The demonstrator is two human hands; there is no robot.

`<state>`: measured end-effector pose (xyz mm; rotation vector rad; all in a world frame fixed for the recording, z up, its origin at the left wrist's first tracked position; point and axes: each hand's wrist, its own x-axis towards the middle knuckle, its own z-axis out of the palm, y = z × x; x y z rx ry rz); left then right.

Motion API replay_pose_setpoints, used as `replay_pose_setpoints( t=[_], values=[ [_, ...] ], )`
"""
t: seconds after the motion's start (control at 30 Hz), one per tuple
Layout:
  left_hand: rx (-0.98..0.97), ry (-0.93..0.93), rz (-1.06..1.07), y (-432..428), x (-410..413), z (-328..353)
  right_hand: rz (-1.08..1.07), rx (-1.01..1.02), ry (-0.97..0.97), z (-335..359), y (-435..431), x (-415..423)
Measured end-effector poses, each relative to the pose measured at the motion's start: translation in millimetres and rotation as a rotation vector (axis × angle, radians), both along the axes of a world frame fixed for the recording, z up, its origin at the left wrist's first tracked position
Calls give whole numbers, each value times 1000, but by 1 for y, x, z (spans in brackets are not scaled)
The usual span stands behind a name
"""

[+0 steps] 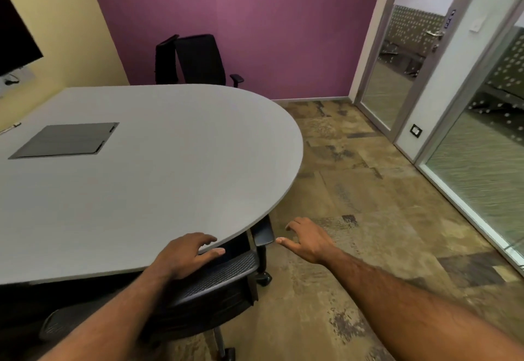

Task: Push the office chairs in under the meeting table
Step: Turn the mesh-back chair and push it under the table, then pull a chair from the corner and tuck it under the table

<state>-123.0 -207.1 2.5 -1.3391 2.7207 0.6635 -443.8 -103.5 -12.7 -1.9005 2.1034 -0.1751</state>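
Black mesh chair [221, 278] beneath left fingers [205, 240], armrest [263, 231] beside right fingers [295, 225].

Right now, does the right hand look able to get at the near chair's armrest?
Probably yes: the right hand hovers open just beside the armrest, thumb tip almost at its pad, nothing between them.
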Motion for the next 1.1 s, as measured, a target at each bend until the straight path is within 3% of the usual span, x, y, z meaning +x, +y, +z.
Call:
replay_pose_setpoints(
  t=[0.27, 0.43, 0.7, 1.1],
  values=[
    [38, -37, 1, -27, -153, -8, -205, 7, -111, -9, 8, -143],
    [-17, -151, -112, -36, -239, -15, -311, 49, -199, -21, 16, -230],
    [13, -103, -127, -56, -355, -24, -463, -5, -194, -37, 21, -337],
    [64, -36, -142, -181, -501, -60, -561, 8, -196, -54, -74, -463]
  ],
)
